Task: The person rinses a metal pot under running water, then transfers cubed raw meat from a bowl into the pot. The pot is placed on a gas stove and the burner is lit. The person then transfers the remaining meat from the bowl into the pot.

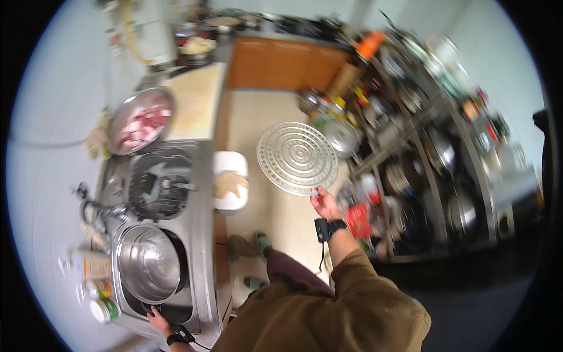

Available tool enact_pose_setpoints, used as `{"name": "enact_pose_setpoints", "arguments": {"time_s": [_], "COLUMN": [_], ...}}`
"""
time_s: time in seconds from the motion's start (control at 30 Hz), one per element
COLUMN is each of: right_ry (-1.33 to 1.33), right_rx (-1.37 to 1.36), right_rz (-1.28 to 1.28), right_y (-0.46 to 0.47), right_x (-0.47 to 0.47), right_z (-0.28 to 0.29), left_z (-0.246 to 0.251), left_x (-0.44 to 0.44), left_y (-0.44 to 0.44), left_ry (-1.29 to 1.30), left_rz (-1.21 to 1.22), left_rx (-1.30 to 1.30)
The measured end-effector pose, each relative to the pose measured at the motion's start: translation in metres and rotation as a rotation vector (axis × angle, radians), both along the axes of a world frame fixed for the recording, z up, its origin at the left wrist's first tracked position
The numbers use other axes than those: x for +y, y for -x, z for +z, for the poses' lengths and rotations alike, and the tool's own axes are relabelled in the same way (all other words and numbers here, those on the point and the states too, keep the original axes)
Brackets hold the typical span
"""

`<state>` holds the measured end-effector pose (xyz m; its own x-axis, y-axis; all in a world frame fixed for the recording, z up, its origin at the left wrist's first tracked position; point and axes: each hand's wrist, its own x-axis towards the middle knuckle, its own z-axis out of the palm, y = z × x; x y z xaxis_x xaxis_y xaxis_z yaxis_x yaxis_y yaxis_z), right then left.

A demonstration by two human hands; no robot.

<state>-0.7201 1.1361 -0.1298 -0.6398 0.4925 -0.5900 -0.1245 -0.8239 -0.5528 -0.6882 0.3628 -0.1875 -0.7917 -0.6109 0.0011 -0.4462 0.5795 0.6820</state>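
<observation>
My right hand (324, 205) grips the near edge of a round perforated metal steaming plate (298, 156), held out over the floor. At the lower left, my left hand (157, 320) is at the dark handle of a large stainless steel pot (149, 264), which sits in the near sink basin (193, 290). The pot looks empty apart from a wet shine inside. In the far basin stands a dark drain basket (162, 200) with some scraps in it.
Beyond the sinks are a metal bowl of cut raw meat (143, 125) and a cutting board (195, 103). A faucet (94, 207) and bottles (96, 266) line the wall. A white bin (231, 198) with a glove hangs at the counter edge. Metal shelves (418, 149) full of pans stand right.
</observation>
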Motion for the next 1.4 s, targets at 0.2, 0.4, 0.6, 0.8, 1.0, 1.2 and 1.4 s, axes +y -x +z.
{"name": "enact_pose_setpoints", "arguments": {"time_s": [0.2, 0.4, 0.6, 0.8, 1.0, 1.2, 1.4], "right_ry": [-0.097, -0.123, -0.176, -0.112, -0.4, -0.335, -0.427], "right_rx": [-0.203, -0.238, -0.185, -0.394, -0.665, -0.596, -0.492], "right_rz": [-0.481, -0.878, -1.084, -0.97, -0.745, -0.412, 0.333], "right_y": [-0.188, -0.308, -0.399, -0.433, -0.42, -0.347, -0.145], "right_x": [0.054, 0.107, 0.211, 0.283, 0.308, 0.28, 0.146], "right_z": [-0.032, -0.068, -0.114, -0.136, -0.106, -0.105, -0.102], "left_z": [0.009, 0.023, 0.022, 0.021, 0.02, 0.016, 0.003], "left_x": [-0.007, 0.02, 0.048, 0.066, 0.055, 0.008, -0.024], "left_y": [0.01, 0.004, -0.002, 0.002, 0.004, 0.0, -0.016], "left_ry": [0.168, 0.296, 0.203, 0.177, 0.13, -0.067, -0.277], "left_rz": [0.006, -0.104, -0.069, -0.056, -0.047, -0.053, -0.143], "left_rx": [-0.324, -0.301, -0.27, -0.272, -0.282, -0.221, -0.181]}}
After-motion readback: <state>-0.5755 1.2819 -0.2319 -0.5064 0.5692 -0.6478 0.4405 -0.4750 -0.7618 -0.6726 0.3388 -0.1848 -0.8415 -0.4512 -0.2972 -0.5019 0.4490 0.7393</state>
